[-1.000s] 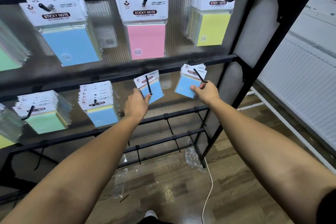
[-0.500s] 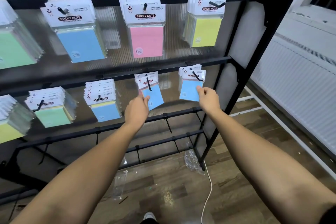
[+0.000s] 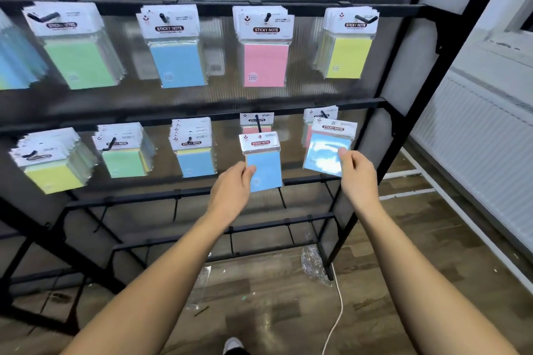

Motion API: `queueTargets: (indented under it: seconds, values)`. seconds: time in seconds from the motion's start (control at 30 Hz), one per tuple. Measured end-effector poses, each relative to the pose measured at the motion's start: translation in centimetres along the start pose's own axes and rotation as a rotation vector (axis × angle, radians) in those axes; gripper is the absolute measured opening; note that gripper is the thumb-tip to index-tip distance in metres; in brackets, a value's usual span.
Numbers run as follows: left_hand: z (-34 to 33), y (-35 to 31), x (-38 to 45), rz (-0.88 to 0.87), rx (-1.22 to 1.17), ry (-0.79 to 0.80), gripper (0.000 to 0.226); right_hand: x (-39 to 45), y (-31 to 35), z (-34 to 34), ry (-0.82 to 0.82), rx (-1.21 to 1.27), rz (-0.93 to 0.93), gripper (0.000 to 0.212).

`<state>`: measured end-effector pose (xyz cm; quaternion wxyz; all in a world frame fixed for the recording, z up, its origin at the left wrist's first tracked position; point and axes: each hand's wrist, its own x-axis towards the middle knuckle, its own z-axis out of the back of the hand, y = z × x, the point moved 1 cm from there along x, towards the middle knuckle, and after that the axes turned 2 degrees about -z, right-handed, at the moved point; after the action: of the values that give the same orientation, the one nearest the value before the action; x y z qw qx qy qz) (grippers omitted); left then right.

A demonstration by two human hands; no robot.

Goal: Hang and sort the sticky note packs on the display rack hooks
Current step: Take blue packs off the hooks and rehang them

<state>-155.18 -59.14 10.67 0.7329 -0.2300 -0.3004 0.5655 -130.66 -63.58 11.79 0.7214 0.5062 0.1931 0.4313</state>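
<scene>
My left hand (image 3: pixel 232 192) pinches the lower left corner of a blue sticky note pack (image 3: pixel 264 163), held clear in front of a middle-row hook (image 3: pixel 258 125) that still carries other packs. My right hand (image 3: pixel 357 174) pinches the lower right of a second blue pack (image 3: pixel 327 151), tilted in front of the rightmost middle-row hook, where more packs hang behind it. The black display rack (image 3: pixel 403 106) carries a top row of green, blue, pink (image 3: pixel 265 63) and yellow (image 3: pixel 346 57) stacks and a middle row of yellow, green and blue stacks.
Bare hooks stick out of the two lower rack bars (image 3: pixel 259 181). A white cable (image 3: pixel 337 311) and crumpled plastic wrap (image 3: pixel 313 264) lie on the wooden floor by the rack's right foot. A white ribbed panel (image 3: pixel 476 147) stands to the right.
Both blue packs have come forward off their hooks and now sit in my fingers in front of the rack. The view has shifted left and down, showing more stacks on the left.
</scene>
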Motion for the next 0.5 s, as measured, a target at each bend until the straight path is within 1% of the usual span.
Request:
queueTargets:
  seconds: [0.13,0.23,0.33,0.5]
  values:
    - [2.1,0.4,-1.8,-0.039,-0.052,-0.006,0.033,-2.0,1.4,-1.3,0.095,0.019,0.098,0.037]
    - [4.2,1.0,-2.8,-0.033,-0.033,-0.043,0.034,-3.2,3.3,-3.0,0.174,0.025,0.176,0.038]
    - [6.7,2.1,-3.2,-0.010,-0.031,-0.097,0.030,-4.1,5.3,-4.8,0.206,0.031,0.242,0.042]
    - [11.0,4.5,-3.4,0.016,-0.095,-0.196,0.037,-5.2,9.0,-8.0,0.245,0.028,0.302,0.041]
